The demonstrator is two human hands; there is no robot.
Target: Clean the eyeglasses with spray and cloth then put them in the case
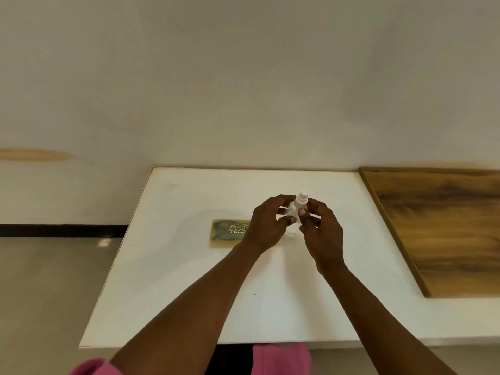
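Observation:
A small white spray bottle is held upright above the white table, its nozzle on top. My left hand grips its clear lower part from the left with thumb and fingers. My right hand pinches it from the right, thumb just under the white collar. A yellow-green eyeglass case with printed lettering lies flat on the table just left of my left hand; a dark shape shows on its left half. A small white round piece sits on the table under my hands. I see no cloth.
A brown wooden board lies on the right part of the table. A pale wall rises behind the table's far edge. The floor drops away on the left. Pink clothing shows at the near edge.

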